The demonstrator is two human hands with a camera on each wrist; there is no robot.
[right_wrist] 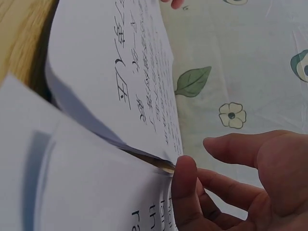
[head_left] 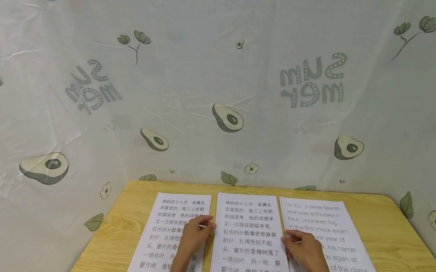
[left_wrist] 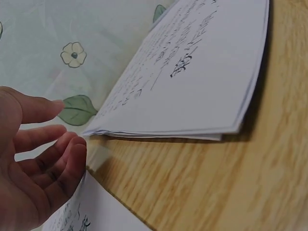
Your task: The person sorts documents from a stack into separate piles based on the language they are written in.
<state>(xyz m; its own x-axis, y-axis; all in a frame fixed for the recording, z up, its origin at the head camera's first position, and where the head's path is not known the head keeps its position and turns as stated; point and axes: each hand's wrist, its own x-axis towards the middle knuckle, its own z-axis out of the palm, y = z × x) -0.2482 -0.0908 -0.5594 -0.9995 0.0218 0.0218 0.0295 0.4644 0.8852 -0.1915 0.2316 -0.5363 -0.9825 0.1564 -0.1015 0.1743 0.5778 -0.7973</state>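
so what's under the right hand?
The right hand rests on the English-text sheets, a stack of several, lying on the wooden table. Its fingertips touch the edge of the middle Chinese-text stack. The print beneath the hand is hidden.

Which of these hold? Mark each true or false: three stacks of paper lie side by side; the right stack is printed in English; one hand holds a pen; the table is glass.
1. Three paper stacks lie side by side on the table: true.
2. The right stack is printed in English: true.
3. One hand holds a pen: false; the left hand and right hand rest on paper, with nothing in either grip.
4. The table is glass: false; it is light wood.
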